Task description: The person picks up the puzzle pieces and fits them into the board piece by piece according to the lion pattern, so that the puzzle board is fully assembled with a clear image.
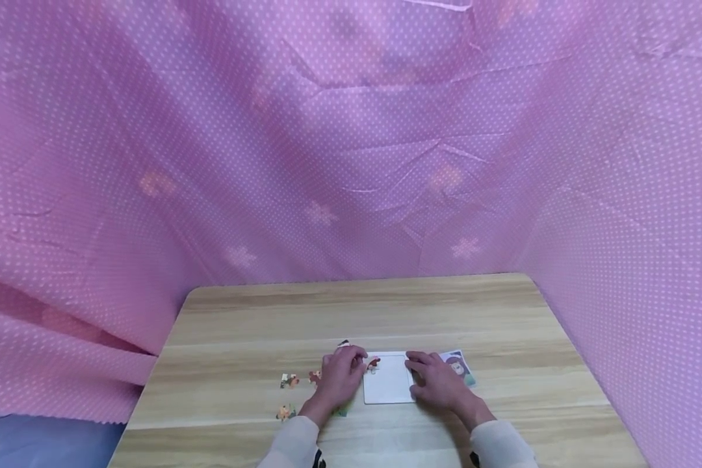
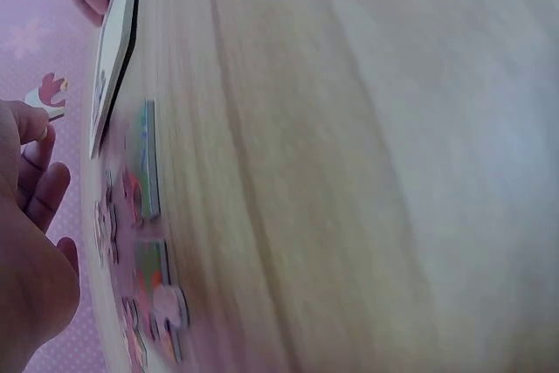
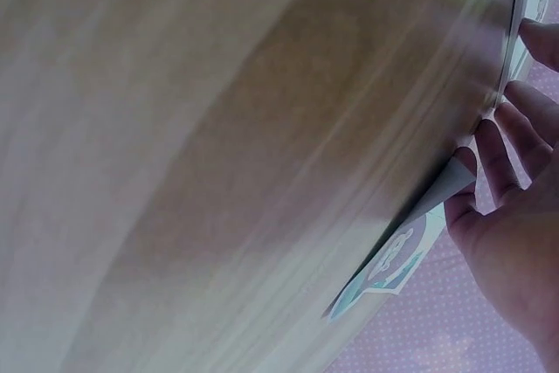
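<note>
A white square puzzle tray (image 1: 389, 390) with a thin raised rim lies flat on the wooden table. My left hand (image 1: 342, 376) is at its upper left side, pinching a jigsaw piece (image 2: 52, 93) with a red-brown picture between thumb and fingertip. In the head view that piece overlaps the tray's upper left corner. At the tray's right edge, my right hand (image 1: 439, 383) touches the rim with fingers spread and slightly bent, thumb lower down. A picture card (image 1: 459, 365) with a cartoon figure lies partly under the right hand, and its near corner curls up in the right wrist view.
Several loose jigsaw pieces lie left of the tray, among them one piece (image 1: 289, 380) at the far left and another (image 1: 285, 412) nearer me. The left hand and forearm partly cover others. A pink dotted curtain (image 1: 351, 195) surrounds the table (image 1: 240, 325) at the back and sides.
</note>
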